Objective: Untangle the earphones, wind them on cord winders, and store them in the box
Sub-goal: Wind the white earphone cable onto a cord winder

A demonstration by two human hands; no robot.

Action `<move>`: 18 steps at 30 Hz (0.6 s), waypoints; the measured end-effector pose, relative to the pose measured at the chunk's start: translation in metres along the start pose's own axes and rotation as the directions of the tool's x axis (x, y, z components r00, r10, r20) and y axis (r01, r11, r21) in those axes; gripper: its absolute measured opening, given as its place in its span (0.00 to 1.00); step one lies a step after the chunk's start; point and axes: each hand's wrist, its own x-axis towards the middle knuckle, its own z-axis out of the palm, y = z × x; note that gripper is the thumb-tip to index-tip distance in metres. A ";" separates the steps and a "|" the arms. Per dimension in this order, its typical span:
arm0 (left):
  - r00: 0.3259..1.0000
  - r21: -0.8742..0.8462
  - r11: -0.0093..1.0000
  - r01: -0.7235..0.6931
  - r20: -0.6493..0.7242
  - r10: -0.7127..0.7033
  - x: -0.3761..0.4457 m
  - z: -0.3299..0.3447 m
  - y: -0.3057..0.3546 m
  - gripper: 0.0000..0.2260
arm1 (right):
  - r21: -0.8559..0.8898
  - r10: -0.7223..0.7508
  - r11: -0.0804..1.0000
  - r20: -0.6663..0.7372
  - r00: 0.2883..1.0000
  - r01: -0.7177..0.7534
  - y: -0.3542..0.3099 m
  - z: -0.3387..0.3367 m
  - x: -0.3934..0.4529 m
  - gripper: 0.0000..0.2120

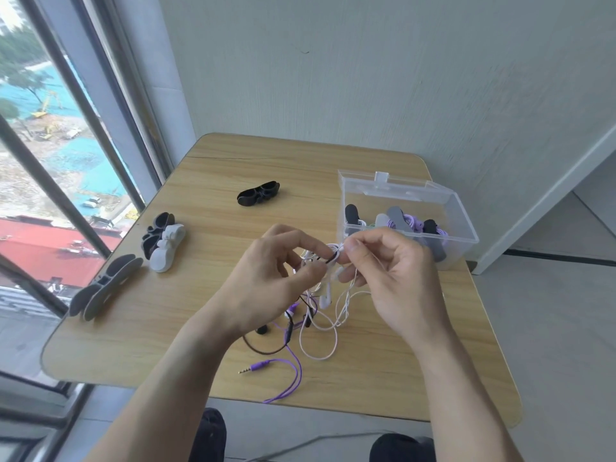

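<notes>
Both hands pinch the knot of earphones [328, 261] between them, left hand [266, 281] and right hand [390, 278] equally near, cords hanging down toward the person

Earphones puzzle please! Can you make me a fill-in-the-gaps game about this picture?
1. Both hands, left hand and right hand, pinch the tangled ____ cords.
2. The loose plug on the table is ____ in colour.
3. The clear box stands on the ____ side of the table.
4. The lone winder at the far middle is ____.

Missing words: earphone; purple; right; black
</notes>
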 end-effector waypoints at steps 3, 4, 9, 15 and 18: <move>0.998 0.091 0.996 0.019 -0.069 -0.013 0.001 0.001 -0.003 0.03 | 0.013 -0.037 0.999 0.033 0.999 0.037 0.000 0.001 -0.001 0.05; 0.996 0.121 0.993 0.014 -0.084 -0.004 0.001 0.002 -0.004 0.03 | 0.010 -0.054 0.999 0.040 0.998 0.054 0.000 0.001 -0.001 0.05; 0.996 0.205 0.979 -0.003 -0.091 0.022 0.001 0.003 -0.006 0.05 | -0.028 -0.112 0.993 -0.031 0.993 0.111 0.004 0.007 -0.001 0.06; 0.998 0.176 0.983 -0.049 -0.035 0.056 -0.003 0.001 -0.003 0.07 | 0.064 -0.058 0.996 0.010 0.998 0.058 0.001 0.005 0.001 0.05; 0.998 0.160 0.986 -0.040 -0.047 0.048 -0.004 0.000 0.000 0.05 | 0.115 -0.020 0.993 -0.005 1.000 0.020 0.001 0.007 0.000 0.05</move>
